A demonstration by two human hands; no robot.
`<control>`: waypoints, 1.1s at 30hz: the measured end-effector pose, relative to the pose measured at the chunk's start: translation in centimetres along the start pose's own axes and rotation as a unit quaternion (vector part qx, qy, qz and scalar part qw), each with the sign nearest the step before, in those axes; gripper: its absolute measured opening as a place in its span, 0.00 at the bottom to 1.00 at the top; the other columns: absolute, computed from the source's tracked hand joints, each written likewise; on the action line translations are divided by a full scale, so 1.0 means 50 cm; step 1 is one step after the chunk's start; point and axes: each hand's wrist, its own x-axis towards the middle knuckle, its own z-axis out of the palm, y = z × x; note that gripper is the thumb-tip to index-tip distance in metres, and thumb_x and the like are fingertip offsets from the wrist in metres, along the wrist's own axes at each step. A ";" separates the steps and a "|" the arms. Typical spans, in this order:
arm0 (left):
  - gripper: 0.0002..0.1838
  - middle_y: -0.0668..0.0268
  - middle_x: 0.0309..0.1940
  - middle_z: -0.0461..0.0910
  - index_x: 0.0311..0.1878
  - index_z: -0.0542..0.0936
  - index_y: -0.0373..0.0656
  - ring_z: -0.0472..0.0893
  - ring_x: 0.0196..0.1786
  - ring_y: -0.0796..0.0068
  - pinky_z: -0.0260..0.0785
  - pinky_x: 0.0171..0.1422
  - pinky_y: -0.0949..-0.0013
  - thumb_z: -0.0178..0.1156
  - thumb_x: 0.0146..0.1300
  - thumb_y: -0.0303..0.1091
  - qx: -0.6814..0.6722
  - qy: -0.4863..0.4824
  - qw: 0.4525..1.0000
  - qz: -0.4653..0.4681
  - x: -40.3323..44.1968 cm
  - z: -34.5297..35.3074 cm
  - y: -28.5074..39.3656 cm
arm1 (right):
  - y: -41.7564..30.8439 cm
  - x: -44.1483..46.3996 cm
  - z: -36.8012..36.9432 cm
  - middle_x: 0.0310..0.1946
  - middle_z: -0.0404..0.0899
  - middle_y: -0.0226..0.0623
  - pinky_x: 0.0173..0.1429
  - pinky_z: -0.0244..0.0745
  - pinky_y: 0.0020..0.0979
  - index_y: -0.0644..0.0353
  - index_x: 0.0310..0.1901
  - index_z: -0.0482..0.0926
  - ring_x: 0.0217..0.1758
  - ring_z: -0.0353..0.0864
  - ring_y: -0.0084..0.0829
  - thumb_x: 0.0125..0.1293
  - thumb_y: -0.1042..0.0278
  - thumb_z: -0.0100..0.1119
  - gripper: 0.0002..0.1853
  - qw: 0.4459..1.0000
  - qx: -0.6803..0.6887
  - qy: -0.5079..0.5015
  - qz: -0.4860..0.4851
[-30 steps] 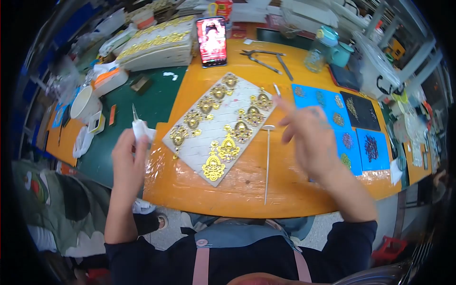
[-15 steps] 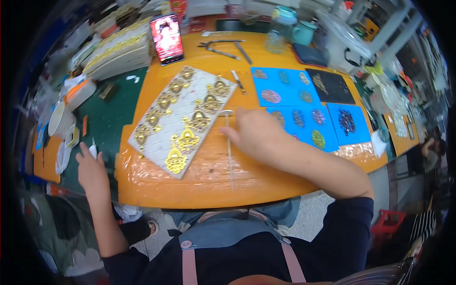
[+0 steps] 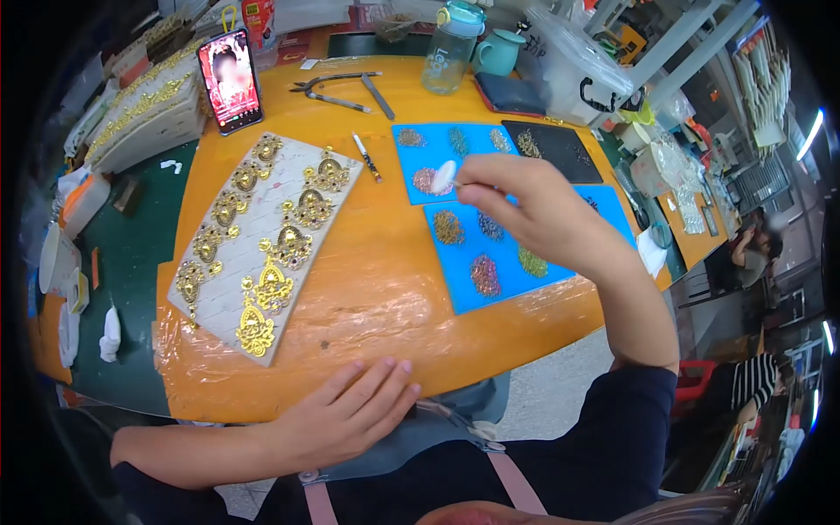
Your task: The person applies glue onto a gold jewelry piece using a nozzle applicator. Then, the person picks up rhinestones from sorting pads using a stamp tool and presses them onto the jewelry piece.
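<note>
My right hand (image 3: 516,194) is closed in a pinch on a thin stick with a white end (image 3: 444,178). The white end is over the pink bead pile (image 3: 424,180) on the upper blue mat (image 3: 405,153); whether it touches the beads I cannot tell. My left hand (image 3: 360,407) lies flat and open at the table's front edge, holding nothing. Between my hands and the phone lies a pale board (image 3: 249,219) bearing two rows of gold filigree ornaments (image 3: 273,286), several set with stones. A lower blue mat (image 3: 464,293) carries more bead piles.
A lit phone (image 3: 229,80) stands at the back left. Pliers (image 3: 332,87), a pen (image 3: 367,157), a clear bottle (image 3: 451,52) and a teal mug (image 3: 499,52) are farther back. A dark bead mat (image 3: 564,149) lies right. People sit at the far right.
My right hand has picked up the stick from the table and carried it right, over the beads. My left hand has come from the green surface at left to the table's front edge.
</note>
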 end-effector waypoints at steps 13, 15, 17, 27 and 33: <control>0.28 0.57 0.71 0.72 0.73 0.71 0.45 0.70 0.75 0.57 0.56 0.79 0.49 0.47 0.72 0.43 -0.039 -0.074 0.994 0.066 0.054 0.030 -0.030 | 0.290 0.108 -0.037 0.41 0.77 0.29 0.47 0.74 0.25 0.63 0.49 0.82 0.44 0.76 0.21 0.72 0.73 0.63 0.08 0.997 0.073 0.020 0.034; 0.28 0.59 0.73 0.71 0.75 0.68 0.48 0.68 0.77 0.59 0.50 0.83 0.50 0.46 0.75 0.43 -0.011 -0.075 0.995 0.072 0.046 0.043 -0.034 | 0.315 0.146 -0.029 0.40 0.78 0.30 0.48 0.74 0.26 0.63 0.48 0.82 0.44 0.76 0.21 0.71 0.73 0.63 0.07 0.997 0.073 0.011 0.017; 0.31 0.59 0.79 0.60 0.79 0.62 0.47 0.57 0.82 0.61 0.44 0.85 0.53 0.45 0.75 0.45 -0.102 -0.105 0.988 0.036 0.041 0.039 -0.026 | 0.340 0.180 -0.020 0.40 0.78 0.30 0.49 0.74 0.27 0.63 0.46 0.81 0.44 0.77 0.22 0.71 0.73 0.64 0.06 0.997 0.075 -0.001 -0.002; 0.35 0.58 0.84 0.51 0.82 0.55 0.42 0.50 0.86 0.63 0.39 0.87 0.57 0.42 0.77 0.48 -0.237 -0.139 0.961 0.025 0.041 0.036 -0.056 | 0.372 0.226 0.015 0.39 0.81 0.33 0.56 0.74 0.29 0.64 0.45 0.82 0.46 0.79 0.26 0.70 0.72 0.64 0.06 0.994 0.093 -0.064 -0.001; 0.32 0.56 0.76 0.66 0.77 0.64 0.39 0.65 0.80 0.59 0.50 0.85 0.52 0.42 0.72 0.41 -0.239 -0.052 0.970 -0.007 0.027 0.073 -0.013 | 0.379 0.226 0.021 0.39 0.85 0.38 0.54 0.78 0.33 0.61 0.45 0.83 0.45 0.84 0.33 0.68 0.69 0.65 0.07 0.995 0.082 -0.058 -0.027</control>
